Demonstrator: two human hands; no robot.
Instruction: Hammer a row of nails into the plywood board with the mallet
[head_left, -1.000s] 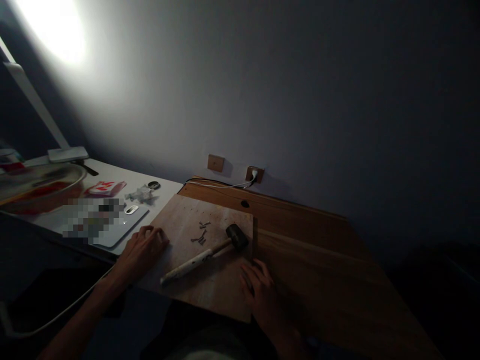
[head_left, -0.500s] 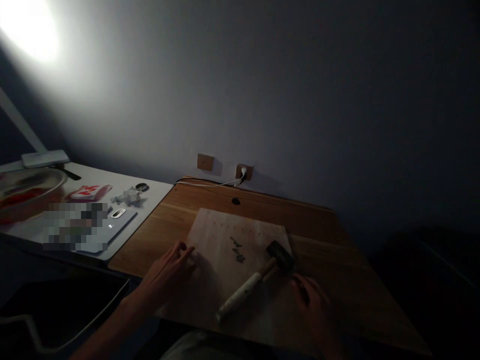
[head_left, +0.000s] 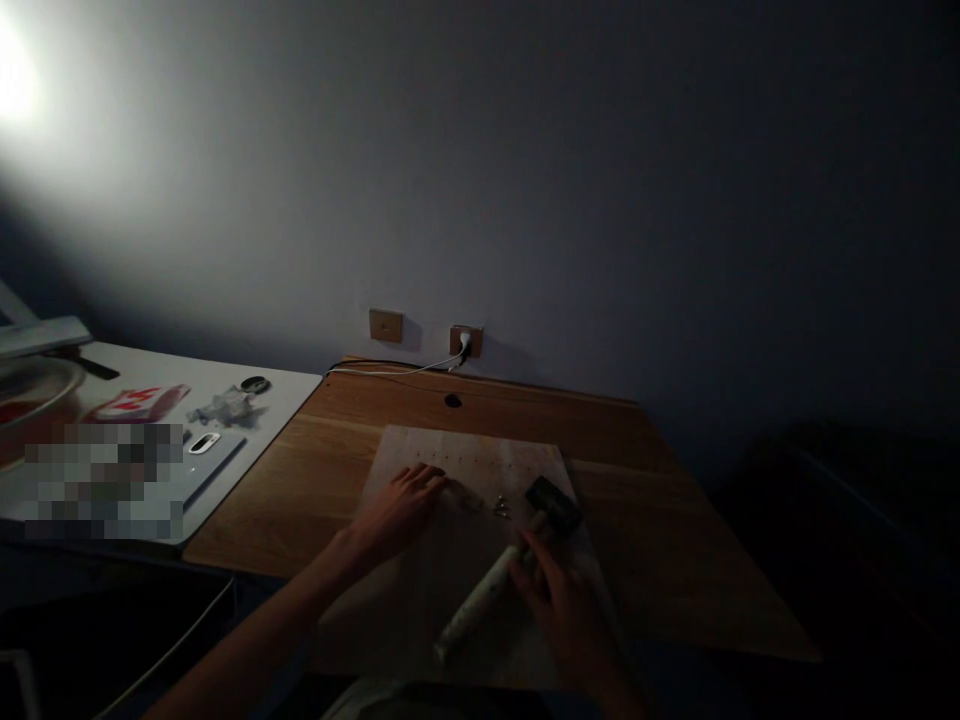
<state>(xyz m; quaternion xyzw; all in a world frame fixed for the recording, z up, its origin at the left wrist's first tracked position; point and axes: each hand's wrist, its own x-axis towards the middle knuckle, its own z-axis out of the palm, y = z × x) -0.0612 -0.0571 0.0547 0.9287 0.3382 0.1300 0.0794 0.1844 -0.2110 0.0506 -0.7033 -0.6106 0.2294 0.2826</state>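
Observation:
A pale wooden board lies on the brown wooden desk in dim light. On it rest a mallet with a black head and light handle, and several small nails. My left hand lies on the board with its fingertips reaching toward the nails; its fingers are bent and close together. My right hand is over the mallet's handle near the head, fingers touching it; the grip itself is too dark to make out.
A white table adjoins on the left, carrying a laptop, a red packet, crumpled plastic, a bowl. Wall sockets with a white cable sit behind the desk. Beyond the desk's right edge it is dark.
The board was slid from the left onto the middle of the desk. My left hand moved from the board's left edge to the nails. My right hand came onto the mallet's handle.

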